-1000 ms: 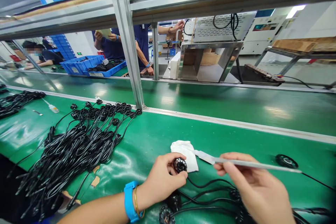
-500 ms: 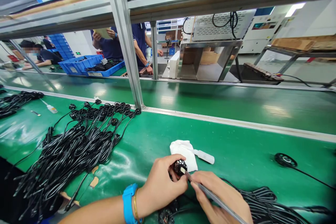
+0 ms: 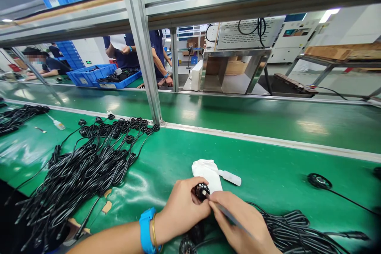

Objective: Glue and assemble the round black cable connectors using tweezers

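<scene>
My left hand (image 3: 186,206) grips a small round black part (image 3: 202,191), with a ring of pale squares on its face, between thumb and fingers. Pinched in my right hand (image 3: 242,220) is a slim grey tool (image 3: 230,216); its pale tip reaches the face of the round part. Just behind lies a crumpled white cloth or tissue (image 3: 207,170), with a small white translucent bottle (image 3: 230,177) touching it. Below my hands, another round black part (image 3: 187,244) is partly hidden.
Many black cables with round heads (image 3: 98,158) are heaped on the green bench at left. More coiled cables (image 3: 293,228) lie at right, near a single round head (image 3: 320,181). A metal post (image 3: 139,47) stands ahead. Co-workers are beyond, beside blue bins (image 3: 91,74).
The grey tool and my right hand have shifted slightly left, the tip staying at the round part. My left hand keeps its grip. In the background, a person's held sheet has changed position.
</scene>
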Demonstrator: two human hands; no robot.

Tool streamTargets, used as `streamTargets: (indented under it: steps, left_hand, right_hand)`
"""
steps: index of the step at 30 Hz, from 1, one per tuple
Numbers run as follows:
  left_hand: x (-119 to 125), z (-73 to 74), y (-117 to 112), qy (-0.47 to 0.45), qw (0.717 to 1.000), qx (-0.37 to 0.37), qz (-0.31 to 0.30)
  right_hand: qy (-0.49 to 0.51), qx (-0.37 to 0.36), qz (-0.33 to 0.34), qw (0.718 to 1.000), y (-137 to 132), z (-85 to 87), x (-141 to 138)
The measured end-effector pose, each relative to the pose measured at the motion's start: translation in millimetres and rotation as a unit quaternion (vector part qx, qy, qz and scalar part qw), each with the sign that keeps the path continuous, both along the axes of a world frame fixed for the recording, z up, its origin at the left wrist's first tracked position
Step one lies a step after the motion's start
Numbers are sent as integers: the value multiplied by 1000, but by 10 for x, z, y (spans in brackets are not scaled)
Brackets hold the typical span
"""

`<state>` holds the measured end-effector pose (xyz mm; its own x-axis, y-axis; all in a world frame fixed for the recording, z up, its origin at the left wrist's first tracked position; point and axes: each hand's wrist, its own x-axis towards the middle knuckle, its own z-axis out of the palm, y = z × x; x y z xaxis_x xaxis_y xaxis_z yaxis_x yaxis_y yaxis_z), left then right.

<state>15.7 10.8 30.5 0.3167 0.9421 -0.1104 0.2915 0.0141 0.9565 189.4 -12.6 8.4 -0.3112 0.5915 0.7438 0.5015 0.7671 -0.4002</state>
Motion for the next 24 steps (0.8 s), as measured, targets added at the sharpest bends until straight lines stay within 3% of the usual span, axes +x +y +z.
streamTargets:
  steps: [5, 9, 17, 24]
  left_hand:
    - [13, 25, 45, -21, 1000, -18, 11]
    - [-3, 15, 65, -32, 999, -35, 11]
    - [-22, -2, 88, -31, 999, -26, 8]
    - [-28, 72, 19, 14, 1000, 9, 7]
  right_hand:
    - [174, -113, -63, 976, -5, 138, 83]
    - [237, -155, -95, 954, -2, 143, 149]
    - [160, -167, -110, 967, -4, 54, 197]
    - [130, -107, -143, 975, 0, 197, 219]
